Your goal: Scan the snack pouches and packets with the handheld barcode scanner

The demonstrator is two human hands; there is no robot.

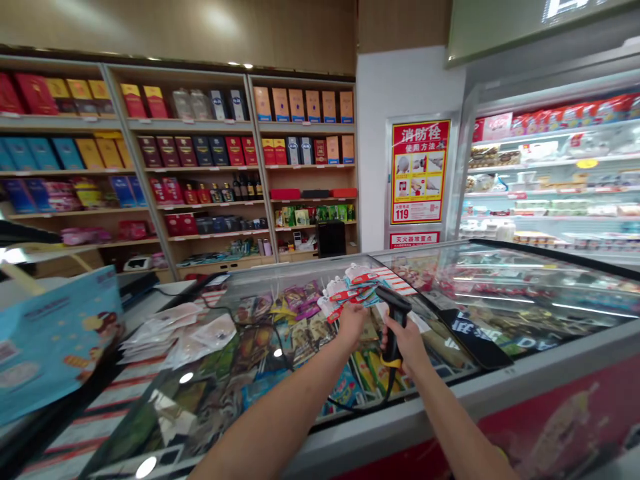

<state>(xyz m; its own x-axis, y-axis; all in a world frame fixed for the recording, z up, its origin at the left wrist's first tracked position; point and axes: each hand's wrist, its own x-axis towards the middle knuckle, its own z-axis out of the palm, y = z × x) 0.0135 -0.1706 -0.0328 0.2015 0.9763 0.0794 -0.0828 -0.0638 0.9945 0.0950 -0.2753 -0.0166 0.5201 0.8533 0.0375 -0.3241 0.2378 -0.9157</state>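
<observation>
My right hand (406, 337) is wrapped around the handle of a black barcode scanner (394, 303) with a yellow trim ring. Its head points left and away from me, over a pile of small red, white and blue packets (357, 283). The pile lies on the glass lid of a chest freezer (370, 420). At the near edge of those packets, my left hand (353, 319) has its fingers curled in, seemingly pinching one packet; the fingertips are partly hidden. From the scanner's handle a black cable (350, 405) runs down and left over the glass.
Flat clear plastic bags (170, 330) lie left on the glass. A light-blue printed bag (60, 340) stands at far left. Beneath the glass are colourful frozen packs. Behind are shelves of boxes (295, 103), a red wall poster (420, 172) and a lit refrigerated display (555, 167).
</observation>
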